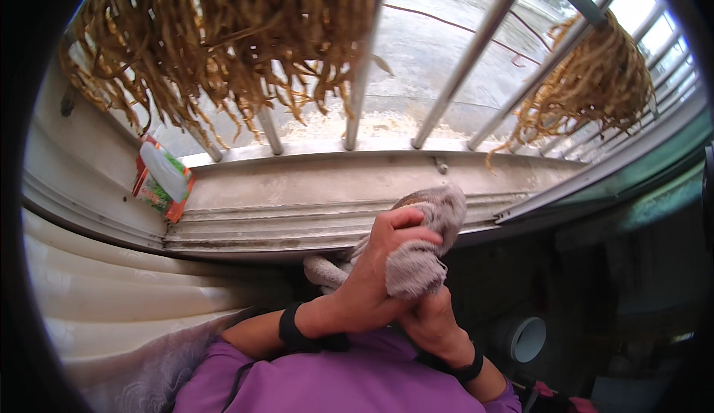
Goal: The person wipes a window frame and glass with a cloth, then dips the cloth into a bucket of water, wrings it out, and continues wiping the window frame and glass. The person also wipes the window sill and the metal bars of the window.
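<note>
A grey, fluffy cloth (pixel 415 268) is bunched up in front of my chest, by the inner edge of a window sill. My left hand (pixel 374 268) is closed around it, fingers curled over its folds. Just below and to the right, my right hand (pixel 432 318) grips the cloth's lower part, its fingers mostly hidden. The upper end of the cloth, darker in one spot, rises over the metal window track (pixel 268 223). Another fold sticks out to the left behind my left wrist.
Metal bars (pixel 474 56) stand beyond the sill. Dried, stringy plant bundles hang at the left (pixel 223 39) and right (pixel 591 78). A red and green packet (pixel 162 181) leans at the sill's left end. A pale curtain (pixel 139 279) hangs left; a sliding pane (pixel 630 178) is at right.
</note>
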`<state>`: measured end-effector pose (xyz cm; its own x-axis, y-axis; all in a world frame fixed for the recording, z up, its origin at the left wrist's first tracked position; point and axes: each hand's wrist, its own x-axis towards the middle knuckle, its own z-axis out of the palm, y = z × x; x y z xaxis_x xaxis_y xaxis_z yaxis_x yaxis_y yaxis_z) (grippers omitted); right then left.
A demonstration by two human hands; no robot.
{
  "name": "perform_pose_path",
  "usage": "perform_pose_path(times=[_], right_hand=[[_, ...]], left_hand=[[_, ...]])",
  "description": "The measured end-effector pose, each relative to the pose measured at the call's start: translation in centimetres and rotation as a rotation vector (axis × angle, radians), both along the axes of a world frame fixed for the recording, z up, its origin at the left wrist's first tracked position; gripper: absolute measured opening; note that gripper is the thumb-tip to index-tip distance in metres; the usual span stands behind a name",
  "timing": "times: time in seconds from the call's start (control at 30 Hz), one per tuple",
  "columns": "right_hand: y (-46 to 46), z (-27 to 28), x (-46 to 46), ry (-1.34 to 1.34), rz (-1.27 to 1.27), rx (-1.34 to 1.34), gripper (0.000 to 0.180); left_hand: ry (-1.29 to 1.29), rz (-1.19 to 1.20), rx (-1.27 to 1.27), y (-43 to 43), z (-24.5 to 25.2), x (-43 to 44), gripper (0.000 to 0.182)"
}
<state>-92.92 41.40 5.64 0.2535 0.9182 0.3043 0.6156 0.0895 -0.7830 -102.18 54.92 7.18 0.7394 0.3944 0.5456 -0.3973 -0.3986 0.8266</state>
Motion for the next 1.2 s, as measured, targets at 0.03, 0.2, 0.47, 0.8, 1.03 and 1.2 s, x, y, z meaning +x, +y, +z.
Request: perform_pose_path(times=[0.03,0.2,0.47,0.8,1.03,1.2], right_hand=[[-0.5,0.1,0.3,-0.023,0.027,0.045,0.053],[-4.1,3.6,2.7,-0.234,-0.063,-0.016,0.041],[-10.1,8.2,6.6,-0.663,-0.813,0.209,0.028],[-7.9,9.4,5.9,-0.379,-1.102,0.514,0.034],[1.0,9.3,4.5,-0.145,-0.656,0.359,0.03],[0.2,4.4,5.7,-0.039,-0.584,0.213,0.03]], left_hand=[[0.049,-0.005,0.056,-0.5,0.5,0.0,0.046],[0.1,0.045,0.446,1.2,3.1,-0.7,0.039],[0.582,-0.394,0.206,1.5,3.7,-2.1,0.043],[0.993,-1.073,-0.723,4.0,-0.2,3.3,0.034],[0.271,-1.214,0.45,4.1,7.7,5.4,0.023],[0.246,-0.609,-0.176,11.0,4.5,4.5,0.054]])
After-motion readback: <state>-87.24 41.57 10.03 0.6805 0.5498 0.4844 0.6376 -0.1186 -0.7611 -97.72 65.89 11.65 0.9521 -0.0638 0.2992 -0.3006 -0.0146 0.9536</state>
